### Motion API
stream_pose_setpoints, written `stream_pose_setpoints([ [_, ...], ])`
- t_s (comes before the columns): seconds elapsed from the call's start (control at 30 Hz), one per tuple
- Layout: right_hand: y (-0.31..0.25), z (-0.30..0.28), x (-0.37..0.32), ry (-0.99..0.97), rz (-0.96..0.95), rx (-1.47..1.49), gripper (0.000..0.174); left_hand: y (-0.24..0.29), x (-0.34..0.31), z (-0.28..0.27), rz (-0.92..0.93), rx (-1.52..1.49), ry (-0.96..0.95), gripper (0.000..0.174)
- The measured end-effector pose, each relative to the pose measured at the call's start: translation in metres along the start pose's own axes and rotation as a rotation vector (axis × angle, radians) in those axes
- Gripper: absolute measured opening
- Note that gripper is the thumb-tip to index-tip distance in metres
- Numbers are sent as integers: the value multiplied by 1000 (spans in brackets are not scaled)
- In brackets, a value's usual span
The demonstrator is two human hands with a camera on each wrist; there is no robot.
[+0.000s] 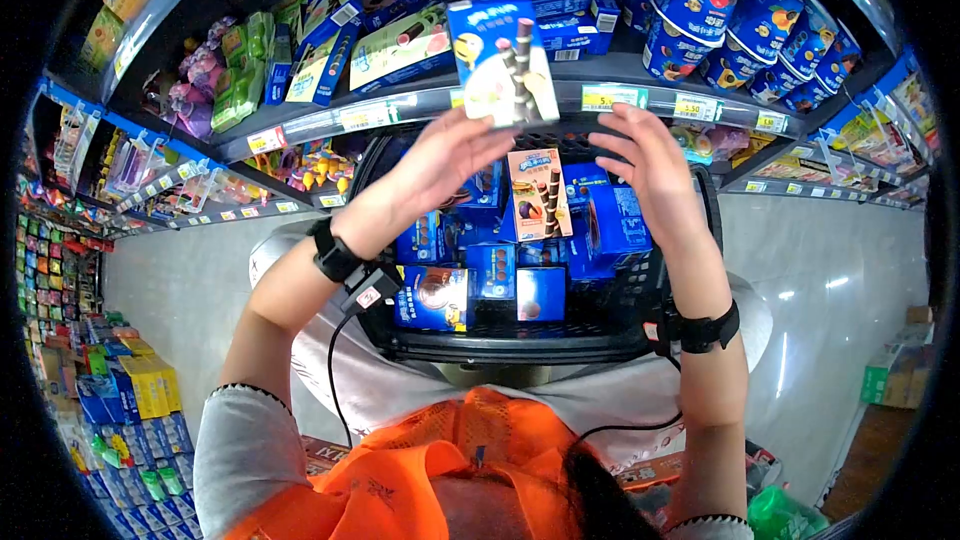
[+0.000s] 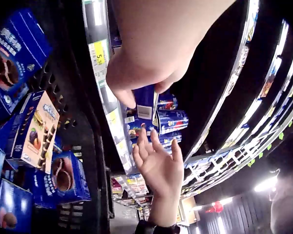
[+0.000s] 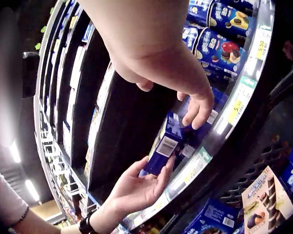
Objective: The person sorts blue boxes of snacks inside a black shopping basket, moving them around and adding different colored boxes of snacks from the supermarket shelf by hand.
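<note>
My left hand [image 1: 488,132] holds a blue snack box with chocolate sticks printed on it [image 1: 503,60] up in front of the shelf, pinching its lower edge. In the left wrist view, thumb and fingers [image 2: 129,95] grip the box [image 2: 145,102]. My right hand [image 1: 618,140] hovers just right of the box with spread fingers and holds nothing. It shows as an open palm [image 2: 158,163] under the box. In the right wrist view the box [image 3: 166,141] lies between both hands, with the left hand's fingertips [image 3: 163,168] under it.
A black shopping basket [image 1: 500,345] sits below my hands. It holds a peach wafer box [image 1: 538,195] and several blue cookie boxes [image 1: 432,297]. The shelf edge with yellow price tags [image 1: 612,97] carries blue boxes and round tubs [image 1: 700,0]. More stocked shelves run along the left.
</note>
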State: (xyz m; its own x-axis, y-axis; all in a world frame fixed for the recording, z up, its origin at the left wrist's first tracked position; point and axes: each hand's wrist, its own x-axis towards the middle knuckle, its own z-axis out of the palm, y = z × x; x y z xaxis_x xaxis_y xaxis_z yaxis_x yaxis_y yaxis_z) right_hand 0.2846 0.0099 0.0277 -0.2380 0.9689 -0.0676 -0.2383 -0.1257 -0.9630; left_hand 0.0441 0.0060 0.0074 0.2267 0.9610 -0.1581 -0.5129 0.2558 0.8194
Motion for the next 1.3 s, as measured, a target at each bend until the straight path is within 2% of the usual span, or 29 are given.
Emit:
stream_pose_setpoints([
  [0.13, 30, 22, -4, -48, -8, -122, 59, -18, -23, -4, -117, 164, -198, 47],
  [0.2, 44, 31, -5, 10, -26, -147, 54, -32, -27, -18, -225, 298, -349, 48],
  [0.27, 47, 29, -5, 15, 62, -219, 37, -40, -30, -28, -149, 535, -508, 41],
  [0.3, 47, 30, -3, 72, 77, -160, 35, -24, -31, -28, -194, 702, -582, 30],
  [0.33, 44, 29, 0, 132, 90, -101, 34, -13, -33, -26, -122, 790, -521, 24],
  [0.4, 36, 20, 7, 206, 160, 37, 36, 24, -32, -20, 215, 1293, -321, 26],
  [0.47, 32, 14, 13, 240, 170, 270, 35, 45, -17, -39, 928, 1785, -33, 32],
  [0.53, 37, 4, 20, 213, 158, 366, 36, 72, 1, -58, 1115, 1882, 155, 36],
  [0.6, 33, 13, 17, 202, 150, 367, 37, 91, 22, -88, 1089, 1934, 264, 40],
  [0.63, 34, 14, 18, 209, 172, 366, 38, 93, 26, -101, 1025, 2002, 326, 47],
  [0.73, 31, 22, 16, 223, 194, 339, 39, 97, 41, -126, 973, 2033, 366, 58],
  [0.77, 30, 24, 16, 222, 216, 326, 39, 103, 42, -127, 937, 2020, 287, 69],
  [0.8, 30, 24, 16, 222, 238, 313, 39, 104, 43, -126, 940, 2021, 286, 69],
  [0.9, 32, 23, 16, 209, 213, 320, 38, 105, 44, -118, 705, 2126, 284, 83],
  [0.93, 33, 22, 16, 212, 202, 322, 38, 104, 44, -117, 707, 2120, 289, 83],
  [1.0, 34, 17, 18, 209, 187, 328, 37, 105, 46, -112, 859, 2046, 239, 85],
  [1.07, 31, 16, 17, 239, 202, 318, 36, 102, 42, -103, 904, 2033, 241, 84],
  [1.13, 30, 14, 15, 234, 181, 293, 35, 99, 35, -88, 1153, 1945, 148, 76],
  [1.3, 37, 11, 15, 252, 106, 188, 28, 72, 8, -64, 1149, 1833, -130, 71],
])
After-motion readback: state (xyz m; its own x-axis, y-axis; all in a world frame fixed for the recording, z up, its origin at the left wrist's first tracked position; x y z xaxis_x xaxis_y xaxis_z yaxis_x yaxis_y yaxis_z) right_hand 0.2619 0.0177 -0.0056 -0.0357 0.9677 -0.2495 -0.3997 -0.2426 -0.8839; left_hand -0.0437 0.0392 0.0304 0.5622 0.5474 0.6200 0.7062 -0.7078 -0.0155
